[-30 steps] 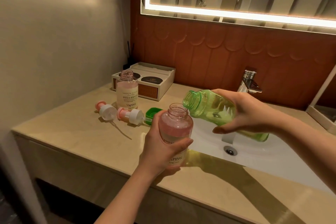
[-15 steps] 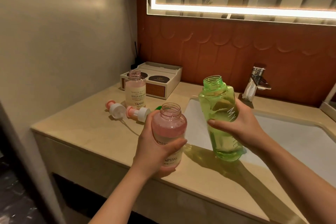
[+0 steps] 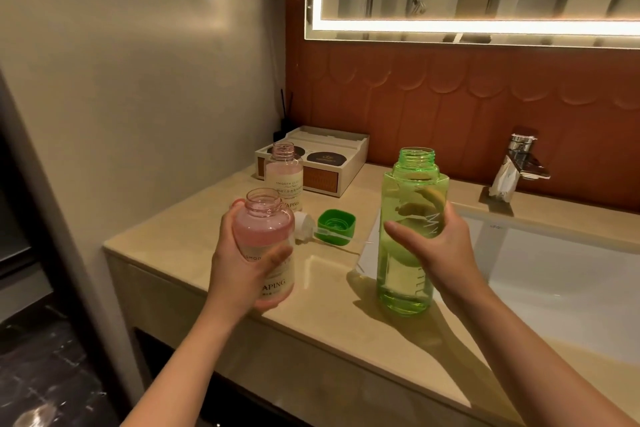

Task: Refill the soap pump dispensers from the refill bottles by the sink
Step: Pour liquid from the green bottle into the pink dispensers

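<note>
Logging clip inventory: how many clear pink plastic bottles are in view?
2. The held pink bottle is in the left hand; the standing pink bottle is on the beige counter behind it, by the white box.

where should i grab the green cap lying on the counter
Pinch the green square plastic cap by two opposite flat walls, coming straight down from above. It lies open side up on the beige stone counter, walls standing free; a white pump head and its thin tube crowd its left and near edges.
</note>
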{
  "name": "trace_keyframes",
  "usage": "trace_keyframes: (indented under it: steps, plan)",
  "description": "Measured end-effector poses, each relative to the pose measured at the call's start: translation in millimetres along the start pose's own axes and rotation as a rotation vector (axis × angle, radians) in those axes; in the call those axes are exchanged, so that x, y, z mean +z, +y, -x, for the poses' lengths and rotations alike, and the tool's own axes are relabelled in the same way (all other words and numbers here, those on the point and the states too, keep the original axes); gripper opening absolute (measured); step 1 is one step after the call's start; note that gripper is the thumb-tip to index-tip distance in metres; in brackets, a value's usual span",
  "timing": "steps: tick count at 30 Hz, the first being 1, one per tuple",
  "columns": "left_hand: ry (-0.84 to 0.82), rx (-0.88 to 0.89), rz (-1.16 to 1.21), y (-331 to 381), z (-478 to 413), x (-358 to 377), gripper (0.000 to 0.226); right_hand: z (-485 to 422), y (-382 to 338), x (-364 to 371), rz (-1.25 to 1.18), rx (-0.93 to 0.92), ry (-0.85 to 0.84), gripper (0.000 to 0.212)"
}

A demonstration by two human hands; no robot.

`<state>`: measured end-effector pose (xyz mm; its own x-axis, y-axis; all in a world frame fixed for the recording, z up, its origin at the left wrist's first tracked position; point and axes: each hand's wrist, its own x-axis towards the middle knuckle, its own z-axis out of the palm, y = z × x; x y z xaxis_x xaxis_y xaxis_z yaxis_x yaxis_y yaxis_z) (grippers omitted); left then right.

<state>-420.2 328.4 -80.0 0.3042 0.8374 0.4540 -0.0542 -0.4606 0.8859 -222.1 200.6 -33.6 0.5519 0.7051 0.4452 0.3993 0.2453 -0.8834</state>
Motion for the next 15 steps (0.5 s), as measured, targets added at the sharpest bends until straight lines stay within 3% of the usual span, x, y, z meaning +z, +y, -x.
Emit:
trace_keyframes:
  steps: [6, 15]
  plan:
    - [0.085, -0.006, -0.028, -7, -16, -21, 0.107, 1, 3, 11, -0.001, -0.038, 0.065, 0.066]
    - [0.2, -0.009, -0.11, -19, -39, -34, 0.069, -2, 10, 21, 0.029, -0.068, 0.096, 0.068]
